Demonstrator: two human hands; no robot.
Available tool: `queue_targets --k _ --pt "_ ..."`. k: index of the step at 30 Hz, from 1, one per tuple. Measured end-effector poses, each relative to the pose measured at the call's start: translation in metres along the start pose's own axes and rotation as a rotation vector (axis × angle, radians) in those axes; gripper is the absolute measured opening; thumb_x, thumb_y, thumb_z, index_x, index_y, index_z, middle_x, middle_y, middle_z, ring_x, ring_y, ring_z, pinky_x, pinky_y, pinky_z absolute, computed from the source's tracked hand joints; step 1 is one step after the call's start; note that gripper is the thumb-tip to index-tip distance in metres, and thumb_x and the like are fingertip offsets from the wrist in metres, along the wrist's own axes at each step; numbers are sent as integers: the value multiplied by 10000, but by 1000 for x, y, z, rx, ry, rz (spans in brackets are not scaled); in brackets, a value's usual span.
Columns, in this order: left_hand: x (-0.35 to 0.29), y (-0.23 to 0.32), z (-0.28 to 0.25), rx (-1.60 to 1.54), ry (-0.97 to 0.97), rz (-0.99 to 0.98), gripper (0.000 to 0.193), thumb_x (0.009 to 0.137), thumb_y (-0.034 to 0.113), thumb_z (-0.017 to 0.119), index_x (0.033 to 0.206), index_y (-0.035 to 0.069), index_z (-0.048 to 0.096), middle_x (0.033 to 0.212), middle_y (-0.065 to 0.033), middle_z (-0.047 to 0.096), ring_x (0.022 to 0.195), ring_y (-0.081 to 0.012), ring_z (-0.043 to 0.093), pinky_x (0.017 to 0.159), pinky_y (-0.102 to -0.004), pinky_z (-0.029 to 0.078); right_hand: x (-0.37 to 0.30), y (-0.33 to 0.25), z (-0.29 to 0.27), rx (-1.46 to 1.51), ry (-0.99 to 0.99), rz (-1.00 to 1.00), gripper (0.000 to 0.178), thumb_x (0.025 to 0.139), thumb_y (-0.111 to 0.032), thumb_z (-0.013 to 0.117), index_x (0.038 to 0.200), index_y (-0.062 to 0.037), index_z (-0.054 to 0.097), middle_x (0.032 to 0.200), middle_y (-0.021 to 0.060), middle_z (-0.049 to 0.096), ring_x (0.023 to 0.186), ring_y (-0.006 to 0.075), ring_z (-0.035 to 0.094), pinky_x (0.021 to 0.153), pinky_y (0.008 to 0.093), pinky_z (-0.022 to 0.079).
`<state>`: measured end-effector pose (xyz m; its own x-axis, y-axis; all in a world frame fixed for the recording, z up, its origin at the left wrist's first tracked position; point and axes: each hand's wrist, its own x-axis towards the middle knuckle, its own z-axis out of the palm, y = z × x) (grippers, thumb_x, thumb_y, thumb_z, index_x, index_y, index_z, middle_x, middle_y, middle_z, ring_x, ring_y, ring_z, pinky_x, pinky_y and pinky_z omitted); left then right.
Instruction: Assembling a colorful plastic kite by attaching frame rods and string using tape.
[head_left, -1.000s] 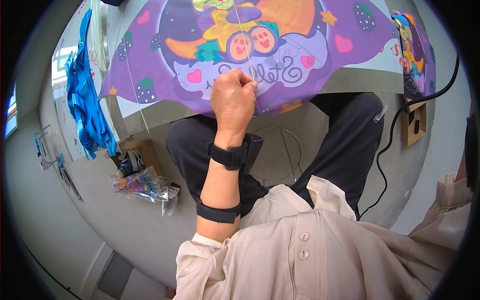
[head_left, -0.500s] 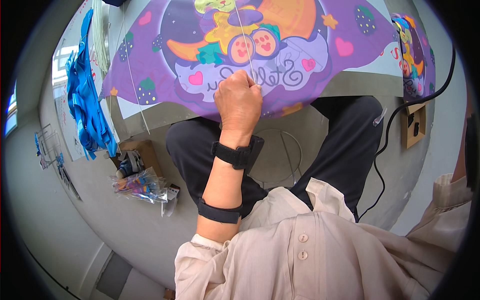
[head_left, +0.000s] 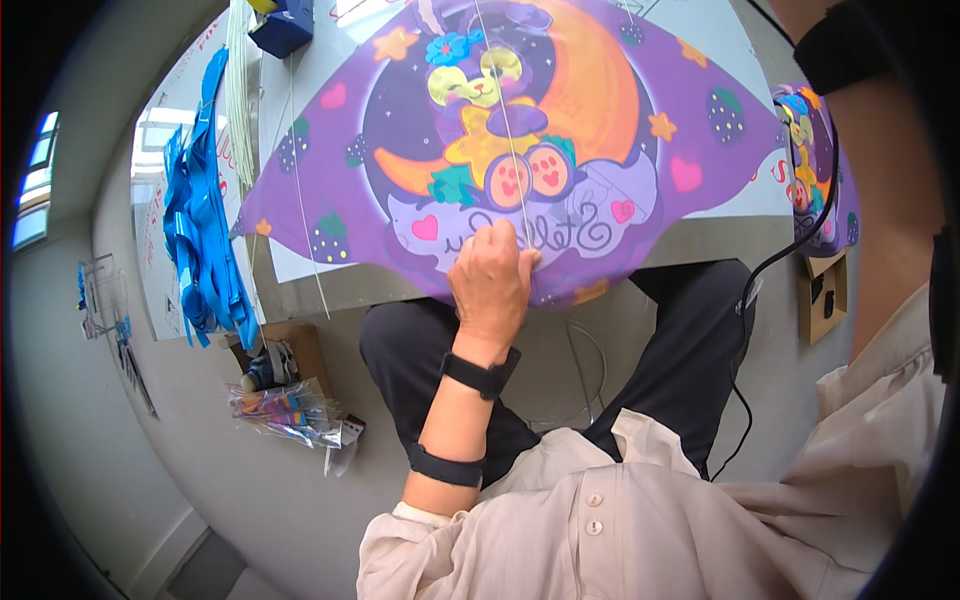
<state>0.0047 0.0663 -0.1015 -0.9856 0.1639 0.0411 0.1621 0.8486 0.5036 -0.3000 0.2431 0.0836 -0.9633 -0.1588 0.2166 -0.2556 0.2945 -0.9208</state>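
A purple kite-like sheet (head_left: 690,130), printed with a bunny, moon, stars and hearts, lies over the table's near side. A thin white line, a rod or cord (head_left: 508,130), runs down its middle. My left hand (head_left: 492,285) is closed at the line's near end, over the sheet's lower part. Its thumb presses toward the curled fingers, which hide the grip. Of my right arm, only the raised forearm (head_left: 895,190) shows at the upper right, with a black wristband (head_left: 845,48); the hand is out of the picture.
Blue ribbons (head_left: 205,220) hang at the table's left edge beside pale strands (head_left: 240,110). A blue tape dispenser (head_left: 283,28) stands behind. Another printed sheet (head_left: 810,150) and a black cable (head_left: 745,330) are right. Below left are a cardboard box (head_left: 310,350) and clear bag (head_left: 290,412).
The view has tilted, showing more of the sheet and the tape dispenser. My right forearm has risen into the upper right. My left hand stays closed at the line.
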Motion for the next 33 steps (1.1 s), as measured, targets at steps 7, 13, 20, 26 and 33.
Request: queue_targets --k 7,13,20,26,33 --pt "5 -5 -4 42 57 252 343 583 129 755 770 67 475 814 -102 444 822 -298 463 702 -390 397 64 13 11 -74 112 -7 54 782 -42 702 825 -29 673 676 43 603 508 90 416 429 263 367" --pt "9 -14 -2 47 -25 297 339 578 179 763 804 94 525 946 -67 486 932 -266 472 787 -391 380 74 90 26 -133 132 88 57 769 -73 706 815 -50 681 819 75 663 823 188 599 753 354 485" --pt "13 -18 -5 46 -50 351 408 580 204 769 931 91 595 1133 -46 485 1050 -246 443 861 -367 362 85 148 45 -202 81 185 71 781 -61 682 831 -14 663 760 68 646 698 155 593 632 295 499" --pt "19 -21 -7 104 -105 345 665 547 239 777 1167 89 589 1274 -10 480 1153 -222 407 899 -367 333 84 169 63 -242 54 238 111 779 -70 684 860 4 672 776 97 664 691 162 617 629 283 516" --pt "24 -23 -8 156 -163 336 729 601 338 734 1255 89 533 1392 -13 421 1203 -216 390 907 -355 287 84 191 65 -282 29 235 116 787 -84 682 865 2 674 772 101 667 681 164 622 629 280 523"
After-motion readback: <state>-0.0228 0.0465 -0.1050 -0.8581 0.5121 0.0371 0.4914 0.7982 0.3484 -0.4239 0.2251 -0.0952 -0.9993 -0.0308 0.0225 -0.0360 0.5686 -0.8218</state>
